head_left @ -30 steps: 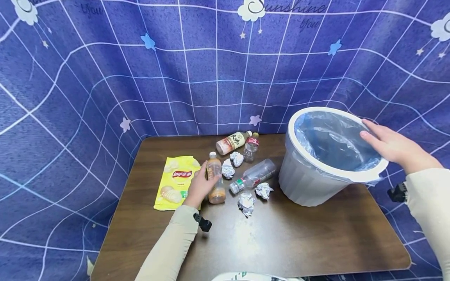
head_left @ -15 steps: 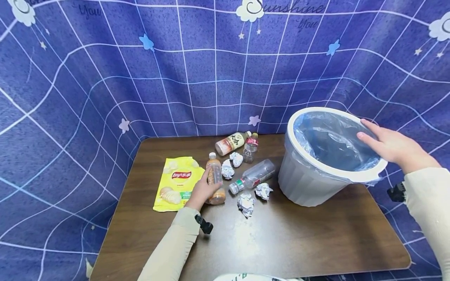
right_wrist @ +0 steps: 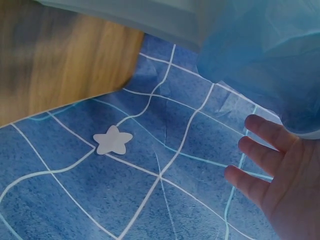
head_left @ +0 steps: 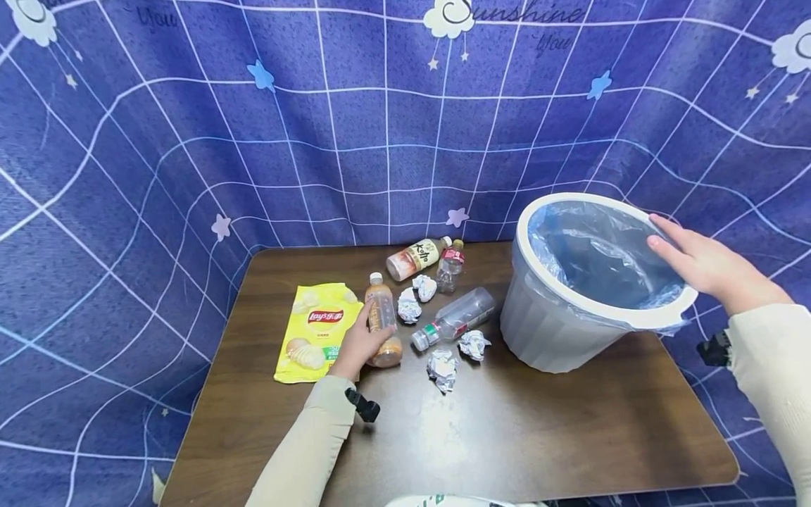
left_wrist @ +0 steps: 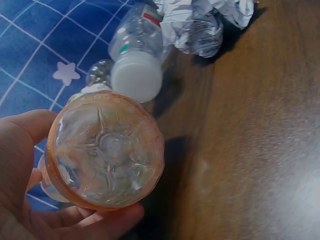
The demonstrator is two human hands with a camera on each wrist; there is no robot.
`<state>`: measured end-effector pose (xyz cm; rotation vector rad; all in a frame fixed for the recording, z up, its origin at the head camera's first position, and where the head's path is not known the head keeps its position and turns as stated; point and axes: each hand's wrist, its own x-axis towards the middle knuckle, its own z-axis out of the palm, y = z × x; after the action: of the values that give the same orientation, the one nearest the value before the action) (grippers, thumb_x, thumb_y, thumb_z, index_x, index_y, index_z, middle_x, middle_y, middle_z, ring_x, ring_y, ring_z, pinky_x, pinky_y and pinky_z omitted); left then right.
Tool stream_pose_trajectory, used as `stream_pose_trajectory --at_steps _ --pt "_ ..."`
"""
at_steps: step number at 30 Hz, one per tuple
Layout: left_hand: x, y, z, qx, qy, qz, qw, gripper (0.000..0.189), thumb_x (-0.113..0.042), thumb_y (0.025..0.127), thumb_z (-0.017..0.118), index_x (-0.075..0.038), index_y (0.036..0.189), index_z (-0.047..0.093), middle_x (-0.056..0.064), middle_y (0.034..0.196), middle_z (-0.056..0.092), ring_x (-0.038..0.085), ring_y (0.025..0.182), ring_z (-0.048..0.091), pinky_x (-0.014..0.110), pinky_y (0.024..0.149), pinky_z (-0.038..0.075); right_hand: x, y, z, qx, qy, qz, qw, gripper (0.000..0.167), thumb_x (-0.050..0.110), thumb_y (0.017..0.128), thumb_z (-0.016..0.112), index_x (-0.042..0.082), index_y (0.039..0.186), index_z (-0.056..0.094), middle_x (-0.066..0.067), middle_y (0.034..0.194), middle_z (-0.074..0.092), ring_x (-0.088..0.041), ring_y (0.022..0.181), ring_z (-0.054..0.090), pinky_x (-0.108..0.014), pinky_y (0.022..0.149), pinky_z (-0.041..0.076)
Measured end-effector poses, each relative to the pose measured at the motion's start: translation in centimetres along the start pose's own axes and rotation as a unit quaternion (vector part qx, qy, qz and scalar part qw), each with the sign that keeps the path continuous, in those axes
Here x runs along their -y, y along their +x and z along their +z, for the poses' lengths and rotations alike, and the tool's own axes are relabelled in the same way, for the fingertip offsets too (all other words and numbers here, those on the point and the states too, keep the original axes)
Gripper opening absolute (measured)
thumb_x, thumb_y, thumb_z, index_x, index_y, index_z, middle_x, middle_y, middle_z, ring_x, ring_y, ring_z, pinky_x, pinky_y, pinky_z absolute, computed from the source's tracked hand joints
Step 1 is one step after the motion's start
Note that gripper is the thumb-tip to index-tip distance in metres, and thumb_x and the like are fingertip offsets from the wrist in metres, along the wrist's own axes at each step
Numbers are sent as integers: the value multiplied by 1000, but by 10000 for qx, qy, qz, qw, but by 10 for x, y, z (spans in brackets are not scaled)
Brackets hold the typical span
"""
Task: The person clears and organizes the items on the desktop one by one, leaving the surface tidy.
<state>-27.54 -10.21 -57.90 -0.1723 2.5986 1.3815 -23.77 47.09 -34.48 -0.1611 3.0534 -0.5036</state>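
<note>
My left hand (head_left: 361,346) grips a clear plastic drink bottle (head_left: 383,310) with an orange tint and a white cap. In the left wrist view, the bottle's round ridged base (left_wrist: 107,150) faces the camera, thumb on one side and fingers beneath. At the right, my right hand (head_left: 709,271) rests on the white rim of a lined trash bin (head_left: 551,345), thumb over its opening. The right wrist view shows straight, spread fingers (right_wrist: 257,185) outside the bin, below the blue bag liner (right_wrist: 260,60).
A yellow chip bag (head_left: 317,331) lies left of the held bottle. To its right are several crumpled paper balls (head_left: 442,370) and a clear bottle (head_left: 459,317). Behind lie a cream-labelled bottle (head_left: 418,258) and a small red-labelled bottle (head_left: 450,267). A patterned curtain (head_left: 355,141) surrounds the table (head_left: 538,436).
My left hand has closed around the orange-tinted bottle and shifted it slightly left, tilting its cap end leftward. The right hand stays at the bin rim.
</note>
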Motion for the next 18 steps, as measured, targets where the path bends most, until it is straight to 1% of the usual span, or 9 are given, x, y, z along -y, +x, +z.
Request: stream_pose_trajectory --at_steps 3,9,12,18 --pt "-4 -1 -6 -38 -50 38 10000 88 -49 87 72 -38 160 24 18 154 44 40 133 48 57 108 40 1 0 -1 24 21 -11 10000 66 40 109 27 3 161 11 -40 156 18 -64 139 19 -73 110 17" --pt "-17 -3 -18 -37 -172 66 9998 88 -51 87 72 -41 160 22 16 154 44 39 132 49 57 107 41 1 0 0 17 49 -59 10000 65 39 109 27 1 160 12 -41 155 17 -64 139 18 -73 110 16" --pt "-22 -1 -22 -119 -132 230 9996 88 -52 87 72 -41 159 23 16 152 46 39 129 51 56 106 42 0 0 0 13 46 -61 10000 66 39 109 27 2 160 12 -40 156 17 -64 139 18 -73 110 16" --pt "-37 4 -29 -303 -49 686 9972 87 -51 86 73 -38 159 27 19 145 53 40 123 57 55 102 46 -1 1 0 75 -6 18 10000 67 42 109 27 3 161 9 -40 157 15 -64 140 16 -73 110 16"
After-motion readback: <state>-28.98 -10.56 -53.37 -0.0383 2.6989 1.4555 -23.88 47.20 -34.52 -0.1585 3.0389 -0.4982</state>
